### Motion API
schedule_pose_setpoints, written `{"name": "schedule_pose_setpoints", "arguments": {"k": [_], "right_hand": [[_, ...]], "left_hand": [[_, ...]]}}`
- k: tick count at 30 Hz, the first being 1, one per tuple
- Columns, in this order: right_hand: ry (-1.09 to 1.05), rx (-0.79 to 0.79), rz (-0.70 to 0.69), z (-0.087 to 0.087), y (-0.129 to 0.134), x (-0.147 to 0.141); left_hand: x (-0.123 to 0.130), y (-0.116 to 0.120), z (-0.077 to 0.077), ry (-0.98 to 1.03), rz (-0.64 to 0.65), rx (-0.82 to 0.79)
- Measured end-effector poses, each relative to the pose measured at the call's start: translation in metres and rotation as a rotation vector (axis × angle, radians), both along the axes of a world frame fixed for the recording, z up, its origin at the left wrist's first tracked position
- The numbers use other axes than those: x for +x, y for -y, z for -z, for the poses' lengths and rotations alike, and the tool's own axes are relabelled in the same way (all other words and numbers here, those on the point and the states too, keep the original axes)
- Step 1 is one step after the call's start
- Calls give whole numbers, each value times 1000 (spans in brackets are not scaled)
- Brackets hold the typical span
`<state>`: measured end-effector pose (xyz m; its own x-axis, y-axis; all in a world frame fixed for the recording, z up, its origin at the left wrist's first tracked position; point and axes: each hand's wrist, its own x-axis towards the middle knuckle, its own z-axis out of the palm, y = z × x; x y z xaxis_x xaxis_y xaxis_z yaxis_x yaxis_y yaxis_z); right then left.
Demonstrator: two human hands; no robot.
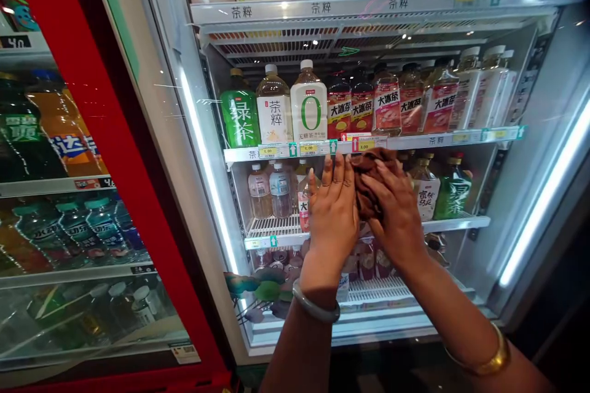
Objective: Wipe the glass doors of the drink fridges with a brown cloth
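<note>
In the head view, a glass-fronted drinks fridge stands before me. My left hand (332, 209) lies flat against the glass, its fingers stretched upward and nothing in its grasp. Right beside it, my right hand (394, 215) presses a bunched dark brown cloth (369, 181) to the pane, fingers curled over the cloth. Both hands meet near the middle of the glass and hide part of a lower shelf. Through the pane, a white-labelled tea bottle (309, 104) and several red-labelled tea bottles (386, 101) stand on the shelf just above my fingertips.
A red-framed fridge (138, 196) with bottled drinks stands at the left. Bright light strips (198, 153) run up the sides of the fridge before me. A leaf decal (270, 290) shows at the lower left of the glass. Price tags line the shelf edge (405, 142).
</note>
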<state>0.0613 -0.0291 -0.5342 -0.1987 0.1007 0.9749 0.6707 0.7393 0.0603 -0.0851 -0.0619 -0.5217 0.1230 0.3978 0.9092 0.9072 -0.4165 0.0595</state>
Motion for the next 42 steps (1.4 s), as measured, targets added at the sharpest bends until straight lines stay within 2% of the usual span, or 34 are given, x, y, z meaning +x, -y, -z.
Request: {"name": "schedule_pose_setpoints", "arguments": {"k": [3,7,11,13,15,17,19,23,26,28,30,33,36,39,42], "right_hand": [[-133,-20,54,11,-7,19],[-232,-49,35,-3,-13,25],[-147,-12,-56,-15,-9,20],[-85,4,-89,-17,-9,27],[-44,26,-59,-17,-13,41],[-84,55,20,-13,-19,58],[-219,63,107,-6,-27,71],[-390,43,185,12,-31,70],[-298,13,80,12,-25,64],[-189,8,-23,2,-23,69],[-151,15,-55,-8,-28,85],[-365,44,75,-11,-42,111],[-544,68,183,1,-49,114],[-416,70,98,9,-40,95],[-203,38,-57,1,-33,87]], "left_hand": [[11,-1,4,-26,-26,3],[25,-5,11,-35,-53,-6],[36,-12,16,-38,-50,0],[42,-14,17,-1,-62,5],[49,-16,17,25,-60,-4],[57,-16,18,17,-23,-18],[68,-17,21,-8,21,-41],[88,-21,30,-12,47,-75],[95,-23,33,-14,37,-86],[96,-24,32,-10,27,-90],[97,-23,29,1,25,-93],[99,-23,27,5,13,-88],[103,-22,28,-20,-31,-81],[108,-22,33,-45,-58,-69],[110,-24,34,-47,-76,-51]]}}
